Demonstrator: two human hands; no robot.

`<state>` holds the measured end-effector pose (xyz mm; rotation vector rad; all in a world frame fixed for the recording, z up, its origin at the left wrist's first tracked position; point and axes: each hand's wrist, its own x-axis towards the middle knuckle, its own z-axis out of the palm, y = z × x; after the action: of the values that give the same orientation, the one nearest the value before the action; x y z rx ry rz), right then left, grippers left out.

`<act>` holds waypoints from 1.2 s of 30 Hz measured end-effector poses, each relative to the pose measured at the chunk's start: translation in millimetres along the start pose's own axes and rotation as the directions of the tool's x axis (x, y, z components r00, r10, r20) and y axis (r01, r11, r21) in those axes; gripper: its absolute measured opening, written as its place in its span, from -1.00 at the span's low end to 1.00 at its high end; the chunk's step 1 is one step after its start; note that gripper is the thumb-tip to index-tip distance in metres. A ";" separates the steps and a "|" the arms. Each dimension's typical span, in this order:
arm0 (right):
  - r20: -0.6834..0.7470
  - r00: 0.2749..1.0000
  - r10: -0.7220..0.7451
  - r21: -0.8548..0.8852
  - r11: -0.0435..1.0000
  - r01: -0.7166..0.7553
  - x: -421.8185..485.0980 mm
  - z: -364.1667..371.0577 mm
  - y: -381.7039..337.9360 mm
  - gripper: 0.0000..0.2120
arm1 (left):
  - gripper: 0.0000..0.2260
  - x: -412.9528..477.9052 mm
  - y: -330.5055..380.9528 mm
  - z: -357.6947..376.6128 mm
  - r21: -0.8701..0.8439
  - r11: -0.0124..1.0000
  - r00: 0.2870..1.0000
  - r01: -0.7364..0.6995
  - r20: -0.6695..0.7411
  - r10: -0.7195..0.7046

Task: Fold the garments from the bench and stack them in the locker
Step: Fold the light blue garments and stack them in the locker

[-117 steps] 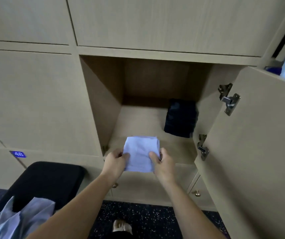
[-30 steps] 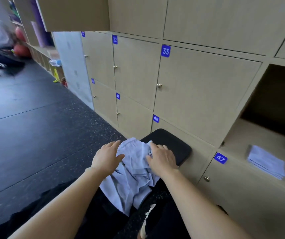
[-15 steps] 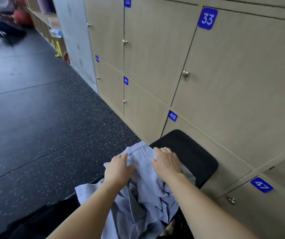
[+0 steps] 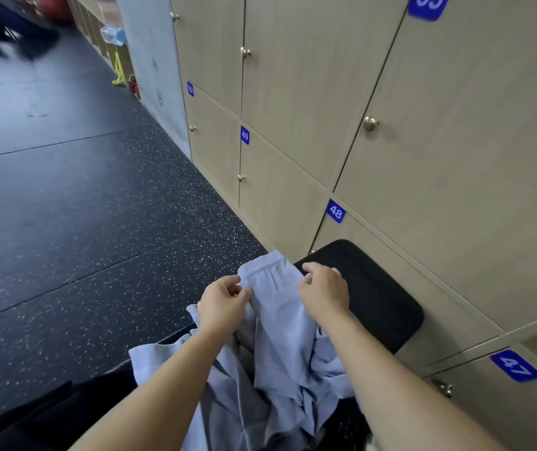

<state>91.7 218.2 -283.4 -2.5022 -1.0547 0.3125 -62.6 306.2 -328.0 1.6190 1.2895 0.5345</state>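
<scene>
Step in hand looked like picking next garment [image 4: 280,320] off bench [image 4: 377,294] pile. Left hand [image 4: 221,307] and right hand [image 4: 325,296] each pinched its banded top edge, garment hanging crumpled over pile. Next move called for shaking flat, squaring edges before folding. Open locker outside view.

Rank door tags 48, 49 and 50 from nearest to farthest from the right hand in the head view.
1. Tag 48, on the door just beyond the right hand.
2. Tag 49, farther left along the row.
3. Tag 50, last, by the grey pillar.
</scene>
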 end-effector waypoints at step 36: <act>-0.325 0.926 -0.193 0.800 0.467 0.378 -183.5 -384.1 -44.9 -0.93 | -0.77 -218.5 409.6 -113.6 -0.584 0.622 0.773 -0.521 -0.014 0.635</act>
<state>72.8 6.8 88.3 -1.3804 -0.8988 0.3635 -27.5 162.1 126.3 1.4952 0.3435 1.0201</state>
